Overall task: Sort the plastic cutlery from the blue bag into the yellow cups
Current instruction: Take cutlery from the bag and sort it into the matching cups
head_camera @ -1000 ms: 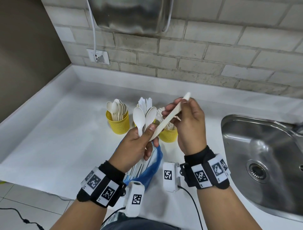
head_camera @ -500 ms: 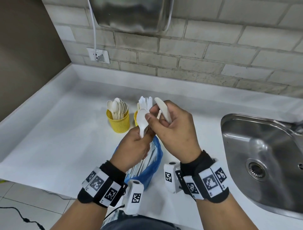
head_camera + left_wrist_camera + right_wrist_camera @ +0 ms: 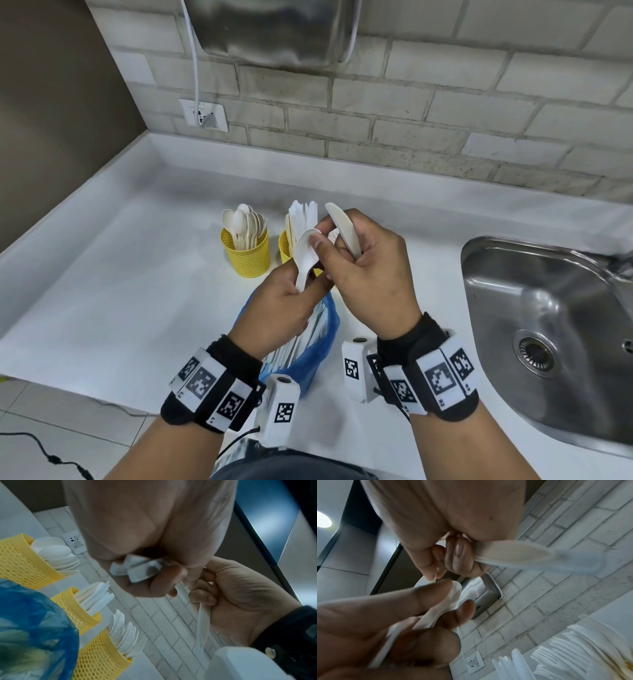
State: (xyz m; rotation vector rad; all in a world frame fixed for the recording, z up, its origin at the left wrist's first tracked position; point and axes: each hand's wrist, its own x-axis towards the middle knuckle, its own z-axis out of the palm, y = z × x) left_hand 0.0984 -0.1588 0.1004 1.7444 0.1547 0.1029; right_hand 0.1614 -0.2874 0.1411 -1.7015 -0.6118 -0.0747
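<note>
My left hand (image 3: 301, 286) grips white plastic spoons (image 3: 304, 258) by their handles, bowls up, above the blue bag (image 3: 320, 353). The handle ends (image 3: 137, 570) poke out of its fist. My right hand (image 3: 329, 240) holds a white knife (image 3: 343, 226) tucked under its fingers, blade pointing up, while its thumb and forefinger pinch a spoon's bowl. Behind the hands stand the yellow cups: spoons (image 3: 246, 255), knives (image 3: 284, 245), and forks (image 3: 102, 655), the last hidden in the head view. The knife's blade (image 3: 522, 556) sticks out to the right.
The white counter (image 3: 120, 291) ends in a front edge near my wrists. A steel sink (image 3: 548, 325) lies to the right. The brick wall carries a socket (image 3: 205, 114) with a cable, and a steel dispenser (image 3: 274, 31) hangs above.
My right hand drew the knife out of the left hand's bundle, turned it blade up in its fingers, then came back left. Its thumb and forefinger now pinch a spoon bowl.
</note>
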